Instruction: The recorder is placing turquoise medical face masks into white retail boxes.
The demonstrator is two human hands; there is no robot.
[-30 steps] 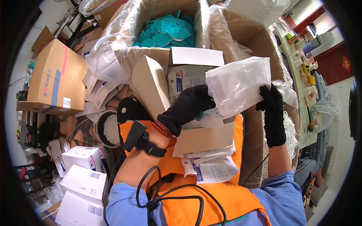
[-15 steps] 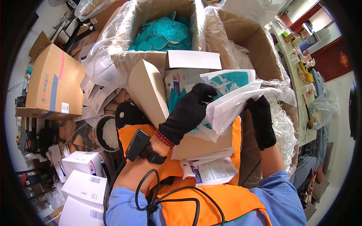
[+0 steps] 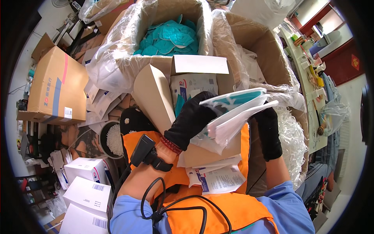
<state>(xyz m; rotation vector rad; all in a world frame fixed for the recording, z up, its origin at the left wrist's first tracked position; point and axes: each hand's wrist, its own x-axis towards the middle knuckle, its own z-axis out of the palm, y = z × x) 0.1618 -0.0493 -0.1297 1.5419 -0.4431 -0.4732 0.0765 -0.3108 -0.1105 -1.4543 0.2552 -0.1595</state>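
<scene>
Between my two black-gloved hands is a small stack of white and clear mask packets, with a teal mask and white straps showing in the upper one. My left hand is closed on the stack's left end. My right hand grips the right end, its fingertips partly hidden by the packets. Beneath them, a carton sits open on my lap, its flaps raised. Inside it lie a printed packet and some teal pieces. More printed packets rest on my orange apron at the carton's near side.
Ahead stands a plastic-lined bin of teal masks. A second lined bin is right of it; white shredded strips lie nearer. At left are a brown carton, a bucket of white bits and white boxes.
The packet stack has tipped from a raised, face-showing angle to a flatter one, its edges now toward me. My left hand has shifted slightly left and down, my right hand slightly down.
</scene>
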